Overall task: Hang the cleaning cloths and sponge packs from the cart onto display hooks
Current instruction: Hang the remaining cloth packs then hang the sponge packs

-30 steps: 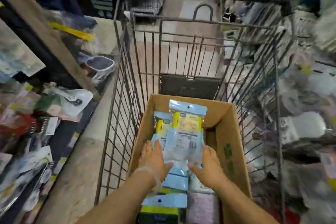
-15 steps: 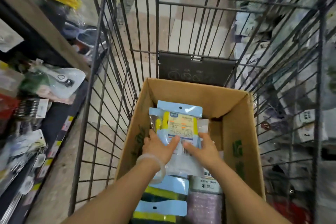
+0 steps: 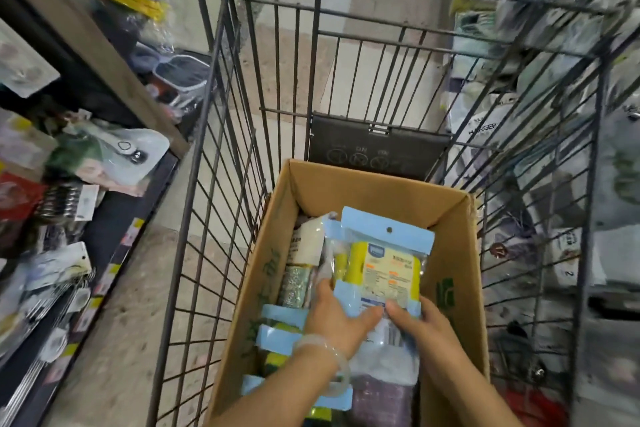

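Both hands, left (image 3: 337, 317) and right (image 3: 420, 326), grip the bottom of a sponge pack (image 3: 379, 270) over the cardboard box (image 3: 453, 288) in the cart (image 3: 221, 184).

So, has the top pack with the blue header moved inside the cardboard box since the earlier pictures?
Yes. The blue-header pack has shifted toward the right wall of the cardboard box, held by left hand and right hand.
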`<state>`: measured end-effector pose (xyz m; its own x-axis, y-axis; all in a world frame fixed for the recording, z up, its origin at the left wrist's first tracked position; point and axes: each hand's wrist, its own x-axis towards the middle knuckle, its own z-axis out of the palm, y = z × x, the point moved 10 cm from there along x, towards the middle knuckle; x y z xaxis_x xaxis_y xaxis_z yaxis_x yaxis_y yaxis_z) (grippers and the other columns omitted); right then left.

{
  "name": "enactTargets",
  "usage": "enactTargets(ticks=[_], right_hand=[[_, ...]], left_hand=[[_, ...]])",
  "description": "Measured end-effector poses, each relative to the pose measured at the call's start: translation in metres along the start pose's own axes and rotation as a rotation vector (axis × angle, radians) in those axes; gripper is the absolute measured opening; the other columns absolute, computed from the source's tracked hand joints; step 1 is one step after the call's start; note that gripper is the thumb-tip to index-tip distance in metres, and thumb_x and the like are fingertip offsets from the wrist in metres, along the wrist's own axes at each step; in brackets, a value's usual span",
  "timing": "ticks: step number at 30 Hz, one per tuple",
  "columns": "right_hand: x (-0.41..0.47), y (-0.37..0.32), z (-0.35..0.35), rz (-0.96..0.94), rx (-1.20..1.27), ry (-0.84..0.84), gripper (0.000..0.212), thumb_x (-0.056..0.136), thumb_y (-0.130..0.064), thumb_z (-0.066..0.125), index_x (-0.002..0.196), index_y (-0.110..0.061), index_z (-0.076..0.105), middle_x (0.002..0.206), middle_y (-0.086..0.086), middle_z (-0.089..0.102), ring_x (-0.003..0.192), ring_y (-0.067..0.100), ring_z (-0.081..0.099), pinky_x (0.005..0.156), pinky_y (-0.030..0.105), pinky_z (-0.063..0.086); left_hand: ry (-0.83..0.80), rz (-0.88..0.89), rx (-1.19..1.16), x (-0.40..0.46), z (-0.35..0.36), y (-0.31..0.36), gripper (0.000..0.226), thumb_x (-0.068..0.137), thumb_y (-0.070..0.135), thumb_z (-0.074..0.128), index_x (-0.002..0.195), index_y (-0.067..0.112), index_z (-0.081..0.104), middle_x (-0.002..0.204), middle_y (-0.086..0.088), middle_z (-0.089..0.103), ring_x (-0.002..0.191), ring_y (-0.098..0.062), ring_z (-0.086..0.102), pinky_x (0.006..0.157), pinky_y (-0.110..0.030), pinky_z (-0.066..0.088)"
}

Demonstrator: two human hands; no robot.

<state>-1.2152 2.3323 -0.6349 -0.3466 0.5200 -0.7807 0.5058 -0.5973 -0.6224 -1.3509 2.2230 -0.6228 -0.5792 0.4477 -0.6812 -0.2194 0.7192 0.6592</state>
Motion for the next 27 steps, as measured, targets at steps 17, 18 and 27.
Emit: enactTargets(ticks=[17, 18, 27], right_hand=[[-0.115, -0.089, -0.043, -0.375, -0.004, 0.241, 0.041, 0.074, -0.021, 0.078, 0.110, -0.013, 0.061, 0.102, 0.001, 0.071, 0.089, 0.012, 0.069, 0.078, 0.032, 0.056], [-0.126, -0.094, -0.049, -0.406, 0.014, 0.263, 0.039, 0.074, -0.019, 0.078, 0.109, -0.013, 0.060, 0.099, -0.001, 0.071, 0.082, 0.005, 0.069, 0.070, 0.023, 0.056], [-0.263, -0.083, -0.119, -0.636, 0.192, 0.478, 0.037, 0.073, -0.010, 0.078, 0.107, -0.011, 0.062, 0.098, 0.002, 0.072, 0.085, 0.010, 0.070, 0.068, 0.019, 0.053]], left_hand=[[-0.292, 0.376, -0.115, -0.065, 0.001, 0.112, 0.063, 0.063, 0.026, 0.085, 0.114, 0.026, 0.048, 0.109, 0.008, 0.066, 0.093, 0.004, 0.063, 0.081, -0.023, 0.054], [-0.296, 0.397, -0.126, -0.073, 0.002, 0.119, 0.064, 0.064, 0.022, 0.085, 0.116, 0.022, 0.049, 0.112, 0.003, 0.066, 0.096, -0.002, 0.064, 0.084, -0.028, 0.054], [-0.465, 0.655, -0.142, -0.199, 0.045, 0.168, 0.057, 0.065, 0.008, 0.082, 0.111, 0.019, 0.050, 0.106, 0.000, 0.067, 0.091, -0.005, 0.068, 0.073, -0.025, 0.058]])
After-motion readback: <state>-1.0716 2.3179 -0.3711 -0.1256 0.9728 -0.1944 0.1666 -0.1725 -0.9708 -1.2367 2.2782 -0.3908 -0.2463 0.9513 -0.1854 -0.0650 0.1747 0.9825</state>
